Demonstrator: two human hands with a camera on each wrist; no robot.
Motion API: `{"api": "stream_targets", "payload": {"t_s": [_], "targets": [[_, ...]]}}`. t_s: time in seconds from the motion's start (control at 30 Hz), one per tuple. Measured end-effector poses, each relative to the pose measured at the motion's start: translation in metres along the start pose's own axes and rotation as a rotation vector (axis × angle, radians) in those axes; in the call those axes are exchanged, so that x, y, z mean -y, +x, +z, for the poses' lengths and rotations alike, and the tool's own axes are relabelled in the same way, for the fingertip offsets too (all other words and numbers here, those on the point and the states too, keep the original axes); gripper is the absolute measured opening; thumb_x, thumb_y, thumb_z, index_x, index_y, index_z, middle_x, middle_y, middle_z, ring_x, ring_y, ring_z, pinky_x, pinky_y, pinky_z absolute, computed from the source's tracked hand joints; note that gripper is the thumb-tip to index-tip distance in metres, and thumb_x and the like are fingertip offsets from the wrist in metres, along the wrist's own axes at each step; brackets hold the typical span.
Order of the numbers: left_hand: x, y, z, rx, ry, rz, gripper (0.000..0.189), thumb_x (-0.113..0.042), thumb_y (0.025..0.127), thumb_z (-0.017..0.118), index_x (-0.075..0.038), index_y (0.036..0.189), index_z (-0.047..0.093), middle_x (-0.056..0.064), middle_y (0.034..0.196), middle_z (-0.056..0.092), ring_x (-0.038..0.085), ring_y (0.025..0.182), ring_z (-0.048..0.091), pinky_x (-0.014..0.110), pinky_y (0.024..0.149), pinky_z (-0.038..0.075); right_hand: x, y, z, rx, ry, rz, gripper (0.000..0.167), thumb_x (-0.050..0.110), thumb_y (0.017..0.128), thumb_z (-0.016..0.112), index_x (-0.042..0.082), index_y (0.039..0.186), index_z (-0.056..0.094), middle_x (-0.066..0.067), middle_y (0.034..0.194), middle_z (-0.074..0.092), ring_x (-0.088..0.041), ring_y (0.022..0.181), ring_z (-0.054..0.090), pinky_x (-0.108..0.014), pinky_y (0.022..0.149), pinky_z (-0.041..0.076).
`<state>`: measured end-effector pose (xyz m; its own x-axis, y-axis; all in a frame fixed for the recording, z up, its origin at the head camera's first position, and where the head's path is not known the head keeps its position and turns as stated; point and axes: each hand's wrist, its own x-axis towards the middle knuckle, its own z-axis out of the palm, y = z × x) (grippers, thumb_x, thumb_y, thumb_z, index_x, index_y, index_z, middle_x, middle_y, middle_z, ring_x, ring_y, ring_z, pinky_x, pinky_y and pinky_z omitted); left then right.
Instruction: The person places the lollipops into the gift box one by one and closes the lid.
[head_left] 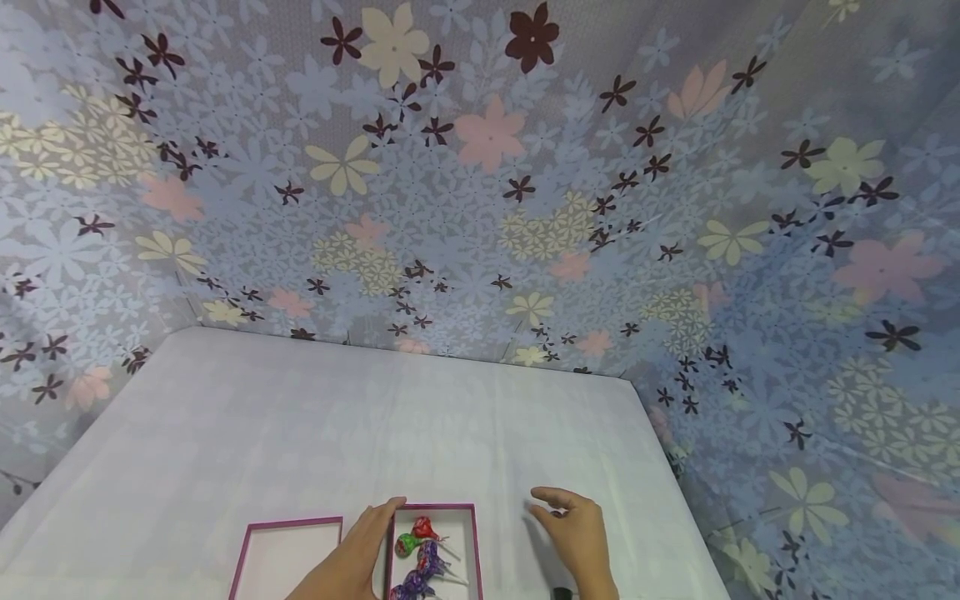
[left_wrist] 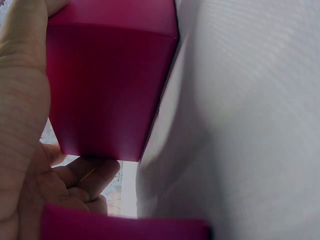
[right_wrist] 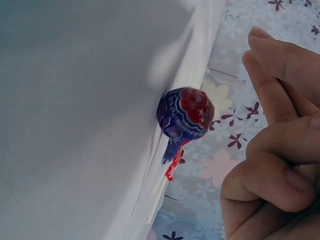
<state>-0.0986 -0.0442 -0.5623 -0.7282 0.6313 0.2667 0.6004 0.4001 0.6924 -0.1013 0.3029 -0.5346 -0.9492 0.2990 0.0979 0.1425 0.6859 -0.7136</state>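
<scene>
In the head view, a magenta-rimmed box (head_left: 478, 546) holds several lollipops in red, green and purple wrappers. My left hand (head_left: 358, 552) grips that box at its left wall. Seen from the left wrist, its smooth magenta side (left_wrist: 107, 90) lies between thumb and curled fingers (left_wrist: 97, 177). Out to the right of the box, my right hand (head_left: 576, 533) has bent fingers and holds nothing. A lollipop (right_wrist: 186, 114) in a blue and red wrapper lies on the white cloth close to the right fingers (right_wrist: 272, 92), apart from them.
A second magenta-rimmed box (head_left: 294, 523) with a white inside stands left of my left hand. White cloth (head_left: 390, 417) covers the table. Flower-patterned curtain (head_left: 450, 208) rises behind the table and along its sides. A small black object (head_left: 561, 593) shows by my right wrist.
</scene>
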Motion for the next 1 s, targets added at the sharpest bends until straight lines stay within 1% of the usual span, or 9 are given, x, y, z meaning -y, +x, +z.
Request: {"api": "stream_targets", "payload": {"t_s": [0.17, 0.3, 0.43, 0.5, 0.63, 0.77, 0.87, 0.93, 1.0], "targets": [[0.000, -0.001, 0.001, -0.015, 0.029, 0.004, 0.119, -0.078, 0.075, 0.065, 0.003, 0.151, 0.023, 0.028, 0.145, 0.044, 0.052, 0.127, 0.047, 0.070, 0.093, 0.045, -0.002, 0.001, -0.001, 0.003, 0.014, 0.011, 0.018, 0.012, 0.077, 0.087, 0.019, 0.092, 0.081, 0.001, 0.100, 0.078, -0.022, 0.098, 0.071, -0.033, 0.082, 0.061], [0.001, -0.002, 0.002, -0.039, 0.061, 0.022, 0.120, -0.083, 0.076, 0.057, 0.003, 0.151, 0.023, 0.027, 0.146, 0.044, 0.049, 0.130, 0.047, 0.068, 0.096, 0.045, -0.002, 0.003, -0.001, 0.004, 0.000, 0.045, 0.018, 0.013, 0.076, 0.087, 0.020, 0.092, 0.081, 0.002, 0.098, 0.078, -0.021, 0.099, 0.071, -0.034, 0.082, 0.060], [-0.001, -0.001, 0.000, -0.011, 0.003, 0.009, 0.119, -0.080, 0.077, 0.061, 0.005, 0.151, 0.022, 0.031, 0.146, 0.042, 0.055, 0.129, 0.043, 0.073, 0.093, 0.043, -0.004, 0.005, -0.002, 0.002, -0.017, 0.056, 0.017, 0.015, 0.076, 0.087, 0.021, 0.091, 0.081, 0.003, 0.097, 0.078, -0.019, 0.097, 0.071, -0.033, 0.080, 0.060], [-0.003, -0.001, -0.001, 0.014, -0.034, -0.014, 0.119, -0.077, 0.076, 0.066, 0.004, 0.151, 0.021, 0.033, 0.146, 0.041, 0.059, 0.127, 0.041, 0.076, 0.091, 0.042, -0.007, 0.005, -0.003, 0.004, -0.020, 0.056, 0.017, 0.016, 0.077, 0.087, 0.022, 0.091, 0.081, 0.004, 0.097, 0.078, -0.018, 0.097, 0.071, -0.030, 0.078, 0.059], [-0.004, -0.001, -0.002, 0.022, -0.026, -0.028, 0.120, -0.076, 0.075, 0.068, 0.003, 0.152, 0.021, 0.031, 0.146, 0.042, 0.057, 0.127, 0.042, 0.074, 0.091, 0.044, -0.011, 0.006, -0.005, 0.012, -0.016, 0.064, 0.016, 0.016, 0.077, 0.087, 0.022, 0.091, 0.080, 0.002, 0.097, 0.078, -0.020, 0.098, 0.072, -0.027, 0.075, 0.059], [-0.004, -0.001, -0.002, 0.024, -0.023, -0.034, 0.119, -0.076, 0.076, 0.068, 0.003, 0.152, 0.021, 0.031, 0.146, 0.042, 0.056, 0.127, 0.043, 0.072, 0.091, 0.045, -0.013, 0.006, -0.008, 0.024, 0.006, 0.075, 0.016, 0.015, 0.078, 0.086, 0.018, 0.092, 0.080, -0.001, 0.097, 0.078, -0.021, 0.094, 0.073, -0.031, 0.076, 0.060], [-0.004, -0.001, -0.002, 0.029, -0.040, -0.036, 0.120, -0.075, 0.076, 0.068, 0.004, 0.152, 0.021, 0.032, 0.146, 0.041, 0.059, 0.128, 0.042, 0.075, 0.090, 0.043, -0.013, 0.005, -0.009, 0.028, 0.017, 0.088, 0.017, 0.013, 0.078, 0.086, 0.016, 0.093, 0.080, -0.002, 0.097, 0.078, -0.019, 0.091, 0.074, -0.036, 0.080, 0.060], [-0.003, -0.002, -0.001, 0.028, -0.045, -0.035, 0.120, -0.075, 0.075, 0.069, 0.003, 0.152, 0.021, 0.032, 0.146, 0.041, 0.060, 0.127, 0.041, 0.076, 0.090, 0.043, -0.014, 0.006, -0.009, 0.027, 0.013, 0.096, 0.017, 0.012, 0.077, 0.086, 0.016, 0.093, 0.080, -0.001, 0.097, 0.078, -0.020, 0.093, 0.074, -0.039, 0.082, 0.059], [-0.001, -0.002, 0.000, 0.011, -0.018, -0.016, 0.120, -0.076, 0.075, 0.069, 0.003, 0.152, 0.022, 0.029, 0.146, 0.043, 0.054, 0.128, 0.044, 0.073, 0.092, 0.044, -0.015, 0.006, -0.009, 0.023, 0.003, 0.102, 0.017, 0.013, 0.077, 0.086, 0.016, 0.093, 0.080, -0.001, 0.098, 0.078, -0.023, 0.098, 0.073, -0.042, 0.084, 0.059]]}}
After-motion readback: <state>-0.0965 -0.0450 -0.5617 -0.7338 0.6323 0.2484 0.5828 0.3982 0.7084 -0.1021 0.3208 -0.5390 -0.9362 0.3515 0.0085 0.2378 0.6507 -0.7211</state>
